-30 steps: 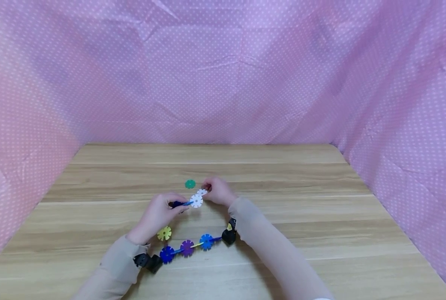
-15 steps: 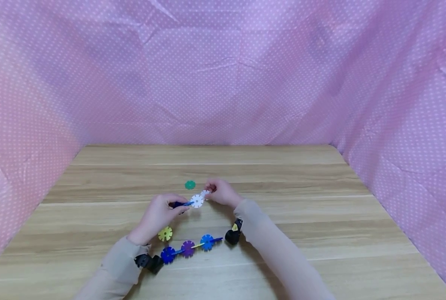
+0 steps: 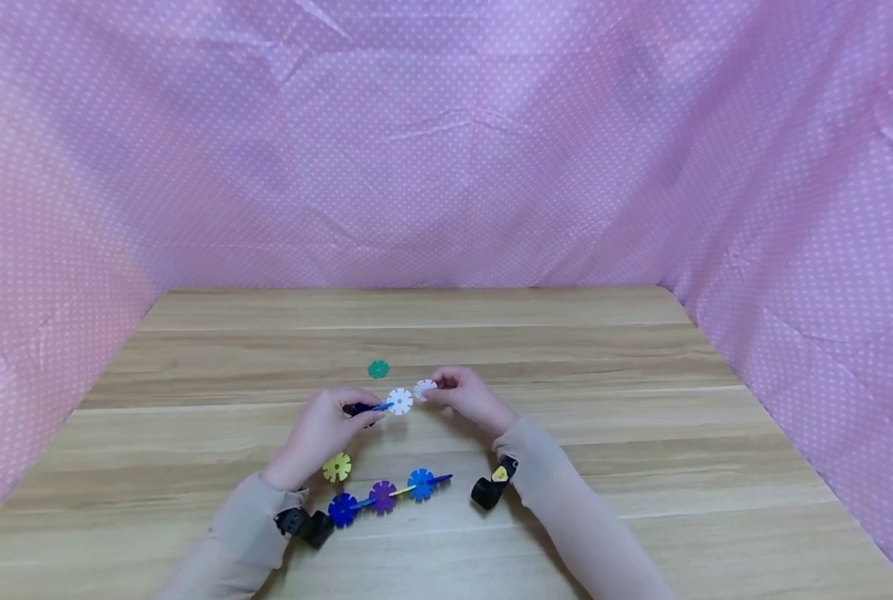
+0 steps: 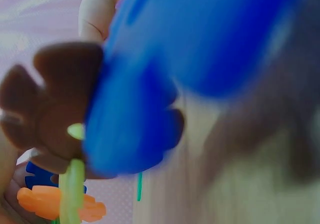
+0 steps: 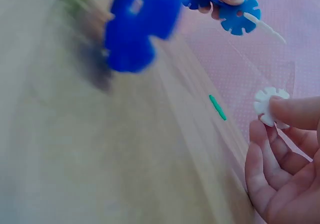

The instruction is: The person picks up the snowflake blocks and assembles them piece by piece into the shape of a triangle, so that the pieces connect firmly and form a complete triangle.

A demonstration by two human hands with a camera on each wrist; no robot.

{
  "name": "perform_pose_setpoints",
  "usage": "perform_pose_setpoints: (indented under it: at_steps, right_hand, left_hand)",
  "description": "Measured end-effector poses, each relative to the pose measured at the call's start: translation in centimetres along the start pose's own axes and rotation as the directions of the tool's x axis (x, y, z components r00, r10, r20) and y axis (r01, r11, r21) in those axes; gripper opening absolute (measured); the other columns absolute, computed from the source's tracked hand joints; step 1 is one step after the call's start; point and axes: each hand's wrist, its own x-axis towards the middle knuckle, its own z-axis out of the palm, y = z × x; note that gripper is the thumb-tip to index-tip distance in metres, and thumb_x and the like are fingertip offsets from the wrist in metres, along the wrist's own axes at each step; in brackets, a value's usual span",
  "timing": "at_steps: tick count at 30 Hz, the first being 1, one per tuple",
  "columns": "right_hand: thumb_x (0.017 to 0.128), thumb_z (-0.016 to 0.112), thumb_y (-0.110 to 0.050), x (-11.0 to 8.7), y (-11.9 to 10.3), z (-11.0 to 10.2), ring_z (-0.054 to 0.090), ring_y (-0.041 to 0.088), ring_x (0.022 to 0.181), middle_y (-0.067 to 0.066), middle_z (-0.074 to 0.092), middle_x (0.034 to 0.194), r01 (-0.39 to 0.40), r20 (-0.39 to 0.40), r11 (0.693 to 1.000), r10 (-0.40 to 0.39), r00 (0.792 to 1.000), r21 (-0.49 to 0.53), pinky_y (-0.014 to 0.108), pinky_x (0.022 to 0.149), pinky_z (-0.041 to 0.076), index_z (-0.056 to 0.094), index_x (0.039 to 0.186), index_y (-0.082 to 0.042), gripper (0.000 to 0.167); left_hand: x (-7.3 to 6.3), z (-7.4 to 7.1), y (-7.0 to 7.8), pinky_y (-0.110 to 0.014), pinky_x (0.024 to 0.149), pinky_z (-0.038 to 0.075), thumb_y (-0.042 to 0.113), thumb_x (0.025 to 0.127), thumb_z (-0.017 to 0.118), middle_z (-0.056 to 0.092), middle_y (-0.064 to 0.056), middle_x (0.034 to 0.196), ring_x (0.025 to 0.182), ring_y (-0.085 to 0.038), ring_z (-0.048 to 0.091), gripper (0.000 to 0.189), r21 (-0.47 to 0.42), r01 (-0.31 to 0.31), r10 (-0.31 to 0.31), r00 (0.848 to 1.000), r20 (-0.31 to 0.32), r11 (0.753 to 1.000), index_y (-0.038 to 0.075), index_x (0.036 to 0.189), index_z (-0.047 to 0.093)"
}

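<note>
My left hand pinches a chain of notched plastic discs above the table. At its right end, a light blue disc carries a white notched disc. My right hand pinches a separate white disc between thumb and fingers, just right of the chain's end and apart from it. More linked discs show below the left hand: a yellow one, a dark blue one, a purple one and a blue one. In the left wrist view, a brown disc and an orange disc appear, partly hidden.
A single green disc lies on the wooden table beyond both hands. Black wrist cameras sit at each wrist, the left one close to the dark blue disc. Pink dotted cloth surrounds the table's back and sides.
My right hand has drawn rightward with its white disc, opening a gap from the chain's white disc. The left hand and chain have shifted only slightly right.
</note>
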Motion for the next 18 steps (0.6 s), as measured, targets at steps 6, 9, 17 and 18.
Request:
perform_pose_setpoints:
  at_steps: [6,9,17,18]
  right_hand:
    - [0.089,0.065,-0.014,-1.0,0.2,-0.2,0.052,0.013,0.078,0.002,0.063,0.088,0.060,0.001,0.996,-0.060,0.998,-0.068,0.025,0.069,0.045,0.065,0.096,-0.005,0.011]
    - [0.087,0.067,-0.011,-1.2,0.3,-0.5,0.055,0.012,0.076,0.005,0.064,0.087,0.108,-0.014,0.992,-0.109,0.994,-0.061,0.024,0.070,0.048,0.066,0.098,-0.004,0.013]
    - [0.085,0.069,-0.007,-2.0,-0.4,-1.2,0.064,0.012,0.080,0.010,0.072,0.093,0.162,-0.109,0.986,-0.164,0.980,-0.030,0.024,0.073,0.054,0.072,0.099,-0.003,0.014]
    - [0.086,0.068,-0.006,-2.1,-0.5,-1.2,0.064,0.012,0.082,0.011,0.072,0.095,0.169,-0.113,0.985,-0.171,0.979,-0.033,0.025,0.074,0.055,0.072,0.099,-0.002,0.014]
  left_hand:
    - [0.1,0.3,0.2,-0.020,0.061,0.053,0.011,0.081,0.074,0.072,-0.005,0.095,0.073,-0.012,0.064,0.014,-0.002,0.042,-0.042,0.999,0.003,0.999,0.010,0.095,0.073]
    - [0.2,0.4,0.4,-0.019,0.061,0.053,0.012,0.082,0.073,0.072,-0.005,0.099,0.072,-0.012,0.063,0.020,-0.011,0.067,-0.067,0.998,0.015,0.998,0.010,0.102,0.072]
    - [0.1,0.6,0.5,-0.022,0.070,0.055,0.010,0.081,0.074,0.072,-0.005,0.101,0.086,-0.014,0.066,0.024,0.011,0.007,-0.007,1.000,-0.006,1.000,0.010,0.105,0.073]
    - [0.1,0.6,0.5,-0.023,0.071,0.055,0.010,0.081,0.074,0.072,-0.004,0.100,0.087,-0.014,0.066,0.023,0.014,-0.001,0.001,1.000,-0.010,1.000,0.010,0.104,0.073]
